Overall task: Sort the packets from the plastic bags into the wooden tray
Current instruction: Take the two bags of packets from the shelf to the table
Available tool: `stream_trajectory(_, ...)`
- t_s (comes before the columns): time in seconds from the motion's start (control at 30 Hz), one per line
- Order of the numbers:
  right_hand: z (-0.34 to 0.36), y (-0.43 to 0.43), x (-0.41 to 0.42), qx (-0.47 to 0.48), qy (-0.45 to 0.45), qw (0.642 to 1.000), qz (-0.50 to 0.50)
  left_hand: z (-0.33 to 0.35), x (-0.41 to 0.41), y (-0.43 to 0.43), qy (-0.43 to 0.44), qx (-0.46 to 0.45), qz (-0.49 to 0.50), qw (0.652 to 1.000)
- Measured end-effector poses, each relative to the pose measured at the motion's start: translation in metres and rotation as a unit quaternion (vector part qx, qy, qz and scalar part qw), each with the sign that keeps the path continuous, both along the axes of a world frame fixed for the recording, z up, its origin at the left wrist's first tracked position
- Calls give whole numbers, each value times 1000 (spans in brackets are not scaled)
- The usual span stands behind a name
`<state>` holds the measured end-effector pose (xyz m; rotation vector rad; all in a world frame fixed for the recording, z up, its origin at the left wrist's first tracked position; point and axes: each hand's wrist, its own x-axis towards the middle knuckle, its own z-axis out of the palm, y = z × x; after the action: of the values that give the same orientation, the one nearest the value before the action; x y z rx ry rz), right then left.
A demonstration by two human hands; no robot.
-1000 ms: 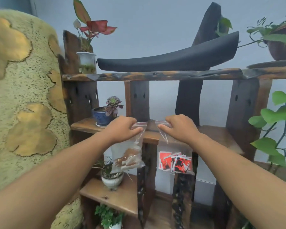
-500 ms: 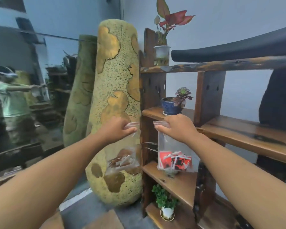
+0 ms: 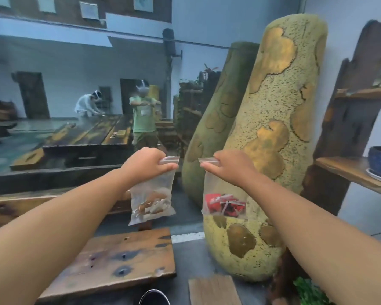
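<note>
Clear plastic bag of tan packets (image 3: 151,200) hanging upright, second clear bag of red packets (image 3: 223,200) hanging beside, apart

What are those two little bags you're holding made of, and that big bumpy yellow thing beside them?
Both small see-through bags, the one with tan packets and the one with red packets, look like thin glossy plastic: contents show through. The tall speckled yellow-green gourd-shaped sculpture looks rough and matt, perhaps stone or ceramic; I cannot tell.

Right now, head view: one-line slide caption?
Left hand and right hand each hold up a clear bag by its top.
</note>
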<state>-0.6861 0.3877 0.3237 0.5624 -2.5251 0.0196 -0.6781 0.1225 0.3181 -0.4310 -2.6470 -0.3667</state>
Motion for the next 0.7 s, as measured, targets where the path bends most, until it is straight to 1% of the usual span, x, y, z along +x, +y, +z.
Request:
stream_trajectory(0.2, -19, -148, -32, 6, -15, 996, 88, -15, 24, -139, -2, 34, 91, 995)
stream_trajectory(0.37, -42, -272, -32, 17, -39, 983, 180, -35, 66, -242, -16, 38, 180, 983)
stream_trajectory(0.53, -60, -381, -17, 27, -54, 953, 296, -60, 119, -327, -31, 37, 272, 961)
stream_trajectory(0.7, -71, -474, 4, 26, -71, 916, 394, -72, 177, -376, -47, 44, 367, 928)
